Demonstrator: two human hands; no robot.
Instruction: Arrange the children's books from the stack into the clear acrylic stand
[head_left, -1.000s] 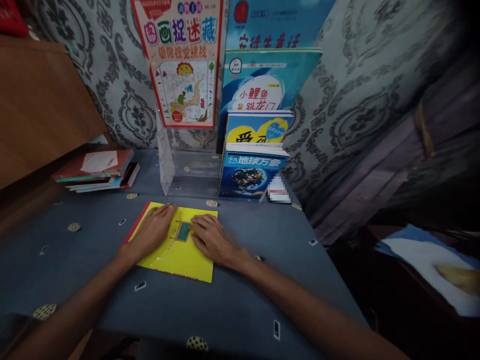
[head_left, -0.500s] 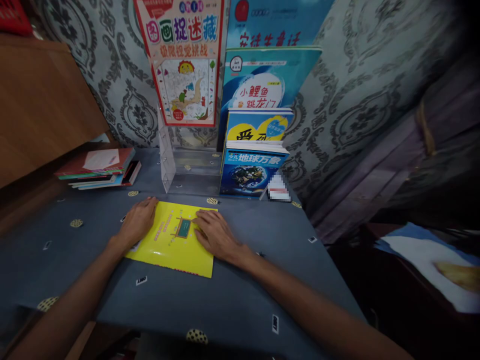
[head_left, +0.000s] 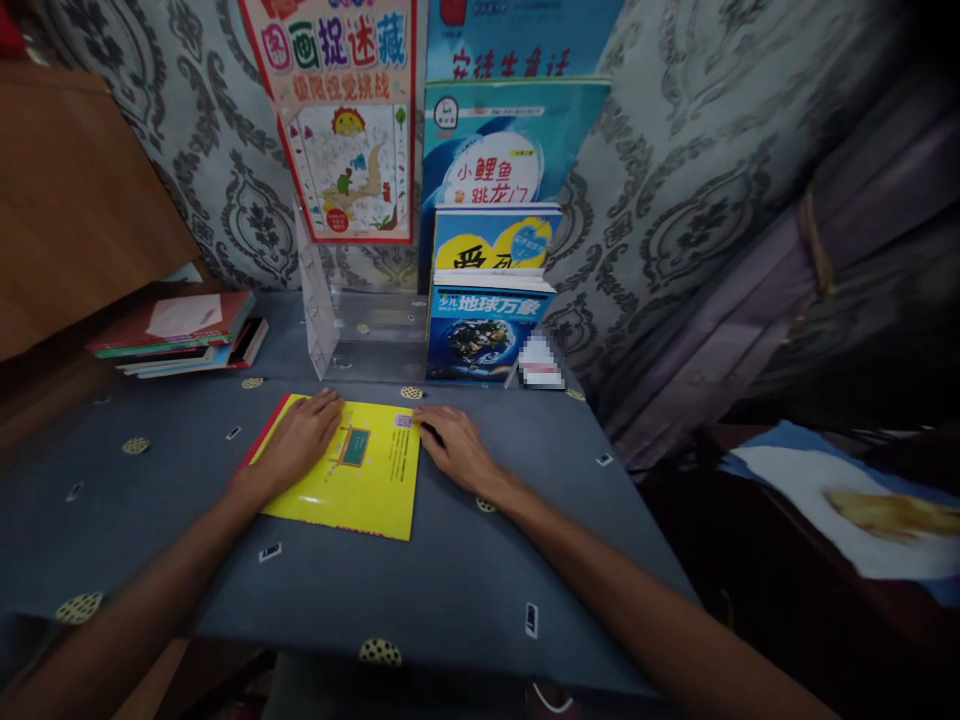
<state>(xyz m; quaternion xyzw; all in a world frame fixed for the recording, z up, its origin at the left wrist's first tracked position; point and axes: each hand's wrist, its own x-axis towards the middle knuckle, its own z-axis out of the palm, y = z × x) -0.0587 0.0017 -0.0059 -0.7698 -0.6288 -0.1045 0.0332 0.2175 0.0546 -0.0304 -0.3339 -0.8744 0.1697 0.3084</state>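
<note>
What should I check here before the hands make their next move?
1. Yellow book lying flat on the table: ok.
2. Left hand on the book: ok, spread over its left part.
3. Right hand firmly gripping the book: cannot tell; its fingertips are at the upper right edge, but a grip isn't clear.
4. Stack of books apart from the yellow book: ok, it sits farther back on the left.
5. Globe book standing in the clear stand: ok.
</note>
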